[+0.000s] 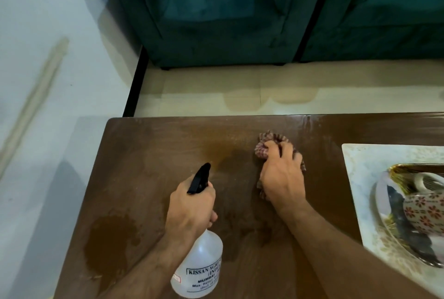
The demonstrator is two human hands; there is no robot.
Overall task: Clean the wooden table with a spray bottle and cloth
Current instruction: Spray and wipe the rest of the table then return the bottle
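The brown wooden table (pixel 149 178) fills the lower part of the head view, with wet, darker patches at the near left and in the middle. My left hand (pixel 191 207) grips the neck of a translucent white spray bottle (pixel 200 265) with a black nozzle that points away from me over the tabletop. My right hand (pixel 282 174) presses a red-and-white checked cloth (pixel 269 142) flat on the table, right of the nozzle. Most of the cloth is hidden under that hand.
A white patterned tray (pixel 355 178) lies at the table's right edge and holds a gold-rimmed dish and a flowered cup (pixel 425 212) on its side. Beyond the far table edge are a tiled floor and two teal sofas (pixel 228 15). A white wall is at the left.
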